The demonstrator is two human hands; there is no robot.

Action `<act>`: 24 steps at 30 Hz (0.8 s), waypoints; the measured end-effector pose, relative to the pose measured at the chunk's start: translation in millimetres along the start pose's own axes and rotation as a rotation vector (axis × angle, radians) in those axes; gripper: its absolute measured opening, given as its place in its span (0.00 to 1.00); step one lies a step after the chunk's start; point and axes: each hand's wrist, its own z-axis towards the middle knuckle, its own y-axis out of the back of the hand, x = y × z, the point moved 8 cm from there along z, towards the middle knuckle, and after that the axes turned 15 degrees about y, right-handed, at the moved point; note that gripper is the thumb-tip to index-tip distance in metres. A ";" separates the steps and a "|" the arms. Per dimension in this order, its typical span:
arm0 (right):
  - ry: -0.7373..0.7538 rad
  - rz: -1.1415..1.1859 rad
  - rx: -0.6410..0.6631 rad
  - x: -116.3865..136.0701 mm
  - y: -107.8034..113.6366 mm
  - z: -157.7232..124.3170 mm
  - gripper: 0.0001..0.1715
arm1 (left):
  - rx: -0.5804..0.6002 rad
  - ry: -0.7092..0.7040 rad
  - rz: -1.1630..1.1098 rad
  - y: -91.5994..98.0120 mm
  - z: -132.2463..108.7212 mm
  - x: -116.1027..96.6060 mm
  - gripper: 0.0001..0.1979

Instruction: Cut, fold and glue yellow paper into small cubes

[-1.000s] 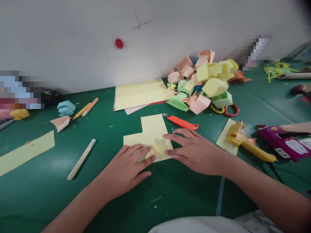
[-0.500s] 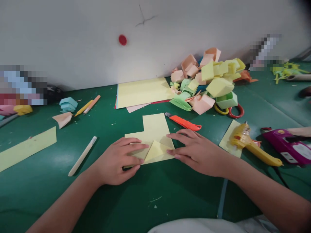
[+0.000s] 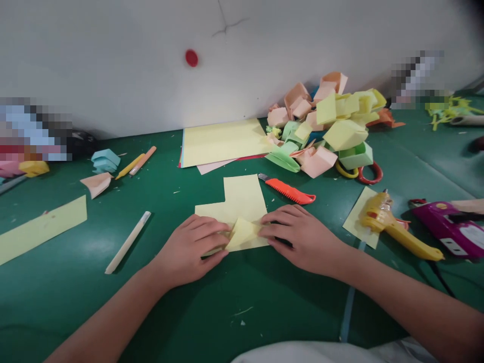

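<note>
In the head view a pale yellow paper sheet [image 3: 245, 194] with a cut-out corner lies flat on the green table. On its near part sits a small folded piece of yellow paper [image 3: 242, 233], slightly raised in the middle. My left hand [image 3: 196, 244] pinches its left side, thumb below and fingers above. From the other side my right hand [image 3: 293, 232] has its closed fingertips on the right corner. A cutter knife [image 3: 289, 190] with an orange handle lies just beyond my right hand, blade toward the sheet.
Folded paper pieces [image 3: 321, 126] are heaped at the back right, over scissors [image 3: 370, 173]. Stacked coloured sheets [image 3: 223, 143] lie by the wall. To the right are a yellow glue gun [image 3: 397, 227] and a purple device [image 3: 449, 227]. A whitish stick [image 3: 128, 242] and yellow strip [image 3: 45, 224] lie left.
Both hands have moved closer together on the small folded paper. Their fingers have curled in on its two sides, and its middle now stands up slightly.
</note>
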 end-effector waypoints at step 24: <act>-0.121 0.422 -0.288 4.3 20.3 0.7 0.07 | 0.033 0.171 -0.413 5.3 3.1 -5.6 0.17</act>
